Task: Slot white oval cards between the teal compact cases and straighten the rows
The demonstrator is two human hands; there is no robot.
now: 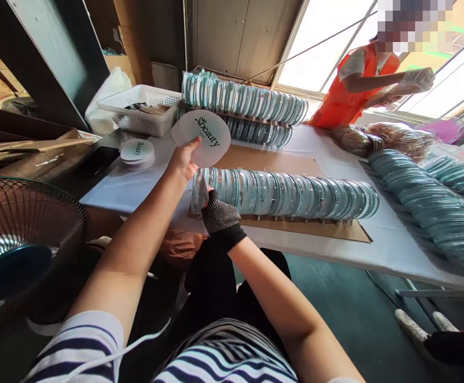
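My bare left hand point(184, 158) is closed on a fanned stack of round white cards point(214, 139) printed with "beauty", held above the near row's left end. My right hand point(220, 213), in a dark dotted fingerless glove, is at that end, its fingers closed on a thin round disc point(203, 190) seen nearly edge-on. Whether that disc is a card or a glassy piece, I cannot tell. The near row of round, shiny, mirror-like discs point(287, 194) stands on edge along a cardboard sheet point(319, 229). More printed white cards point(136, 151) lie in a pile to the left.
A white perforated basket point(155, 125) stands at the back left, beside stacked rows of discs point(243, 98). More wrapped discs point(427, 205) lie at the right. A fan point(24, 244) stands left of the table. Across the table is a person in an orange vest point(351, 96).
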